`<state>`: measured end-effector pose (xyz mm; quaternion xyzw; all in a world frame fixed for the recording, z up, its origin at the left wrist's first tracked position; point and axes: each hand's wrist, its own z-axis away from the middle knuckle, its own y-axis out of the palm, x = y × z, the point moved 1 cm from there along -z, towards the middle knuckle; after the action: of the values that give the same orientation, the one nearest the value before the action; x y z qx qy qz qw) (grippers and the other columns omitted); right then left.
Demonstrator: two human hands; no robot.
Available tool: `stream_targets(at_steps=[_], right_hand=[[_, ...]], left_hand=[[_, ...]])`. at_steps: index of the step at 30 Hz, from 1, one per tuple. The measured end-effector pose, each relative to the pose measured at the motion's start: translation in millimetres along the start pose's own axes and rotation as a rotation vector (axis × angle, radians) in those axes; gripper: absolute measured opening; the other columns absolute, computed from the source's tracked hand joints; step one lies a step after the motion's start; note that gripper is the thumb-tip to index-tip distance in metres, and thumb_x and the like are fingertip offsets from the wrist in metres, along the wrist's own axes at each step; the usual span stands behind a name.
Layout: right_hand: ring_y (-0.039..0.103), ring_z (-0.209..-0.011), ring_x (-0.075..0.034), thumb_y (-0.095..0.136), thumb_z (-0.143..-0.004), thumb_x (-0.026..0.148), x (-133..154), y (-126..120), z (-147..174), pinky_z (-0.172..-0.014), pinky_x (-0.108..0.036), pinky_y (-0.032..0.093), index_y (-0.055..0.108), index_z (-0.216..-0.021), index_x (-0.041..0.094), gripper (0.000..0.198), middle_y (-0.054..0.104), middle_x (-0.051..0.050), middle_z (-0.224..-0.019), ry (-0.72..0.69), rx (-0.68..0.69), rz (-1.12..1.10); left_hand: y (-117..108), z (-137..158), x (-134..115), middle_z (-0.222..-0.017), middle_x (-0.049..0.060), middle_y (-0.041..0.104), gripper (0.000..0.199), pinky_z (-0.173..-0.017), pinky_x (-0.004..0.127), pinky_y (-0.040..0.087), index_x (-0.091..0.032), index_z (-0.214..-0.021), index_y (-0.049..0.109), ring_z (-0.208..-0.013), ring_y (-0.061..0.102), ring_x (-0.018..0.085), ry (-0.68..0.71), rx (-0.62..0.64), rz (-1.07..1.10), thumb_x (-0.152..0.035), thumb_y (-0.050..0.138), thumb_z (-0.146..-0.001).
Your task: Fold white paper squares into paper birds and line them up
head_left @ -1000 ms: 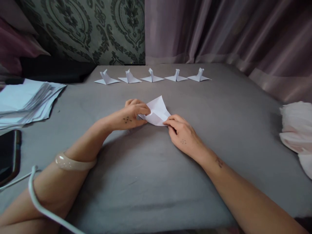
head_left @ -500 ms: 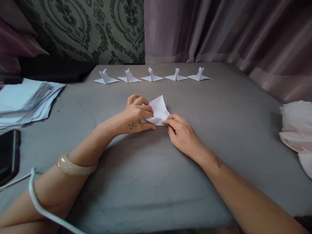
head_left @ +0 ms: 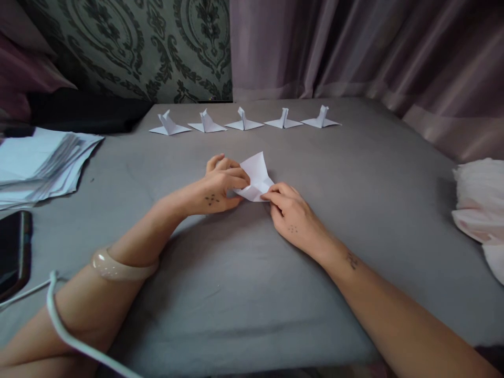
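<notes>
A partly folded sheet of white paper (head_left: 256, 176) lies on the grey cloth between my hands, one pointed corner standing up away from me. My left hand (head_left: 226, 184) grips its left side, fingers curled over the paper and thumb by the near left edge. At the near right corner, my right hand (head_left: 287, 210) pinches the paper between thumb and fingers. The left fingertips partly cover the folds on that side. Beyond my hands stands a row of several folded white paper birds (head_left: 244, 121), wings spread.
A stack of white paper sheets (head_left: 47, 163) lies at the left, with a phone (head_left: 14, 252) nearer me. A white cable (head_left: 74, 341) crosses over my left forearm. Pale crumpled fabric (head_left: 480, 205) sits at the right edge. A patterned wall and purple curtains (head_left: 275, 47) stand behind.
My left thumb has drawn back to the left along the paper's near edge. The near flap has shifted slightly. My right hand keeps its pinch in nearly the same place.
</notes>
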<state>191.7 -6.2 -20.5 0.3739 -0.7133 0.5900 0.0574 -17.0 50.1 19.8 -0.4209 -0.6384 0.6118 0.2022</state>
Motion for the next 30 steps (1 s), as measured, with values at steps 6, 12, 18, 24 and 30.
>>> stream_targets(at_steps=[6,12,18,24,30], right_hand=[[0.056,-0.11,-0.022,0.041,-0.083,0.0,0.3,-0.1,0.3,-0.096,-0.036,0.047,0.068,-0.114,0.02,0.045,0.062,-0.008,-0.114,0.015,0.018,-0.017],[0.058,-0.108,-0.019,0.043,-0.084,0.002,-1.5,-2.0,-0.8,-0.096,-0.033,0.047,0.07,-0.111,0.024,0.044,0.061,-0.006,-0.114,0.054,0.013,-0.133],[0.061,-0.104,-0.016,0.046,-0.083,0.004,-0.4,-5.9,-4.1,-0.095,-0.03,0.046,0.073,-0.104,0.024,0.04,0.062,-0.005,-0.114,0.129,0.028,-0.211],[0.062,-0.1,-0.014,0.048,-0.082,0.006,-0.5,-7.8,-5.3,-0.092,-0.028,0.047,0.074,-0.102,0.025,0.038,0.063,-0.003,-0.112,0.165,0.035,-0.251],[0.063,-0.099,-0.016,0.052,-0.083,0.013,0.3,-9.9,-9.0,-0.092,-0.031,0.046,0.075,-0.088,0.022,0.026,0.064,-0.004,-0.115,0.295,0.059,-0.301]], left_hand=[[10.7,-2.6,-2.0,-0.136,0.011,0.05,0.033,-0.108,0.054,0.023,-0.024,-0.119,0.059,-0.123,0.042,0.031,0.008,-0.329,-0.177,-0.039,0.06,-0.089],[18.9,0.7,-7.0,-0.132,0.019,0.048,0.053,-0.1,0.05,0.03,-0.018,-0.126,0.05,-0.122,0.042,0.035,-0.058,-0.513,-0.267,-0.055,0.056,-0.089],[24.6,2.1,-6.4,-0.096,0.007,0.067,0.024,-0.075,0.033,0.04,-0.017,-0.093,0.063,-0.086,0.06,0.019,0.059,-0.287,-0.148,-0.033,0.046,-0.099],[29.8,4.8,-7.4,-0.1,0.006,0.072,0.024,-0.083,0.032,0.047,-0.017,-0.095,0.07,-0.092,0.065,0.018,0.1,-0.244,-0.016,-0.022,0.047,-0.097],[26.1,9.8,-13.6,-0.1,0.009,0.07,0.026,-0.083,0.032,0.052,-0.015,-0.098,0.072,-0.091,0.065,0.02,0.129,-0.143,-0.012,-0.02,0.046,-0.095]])
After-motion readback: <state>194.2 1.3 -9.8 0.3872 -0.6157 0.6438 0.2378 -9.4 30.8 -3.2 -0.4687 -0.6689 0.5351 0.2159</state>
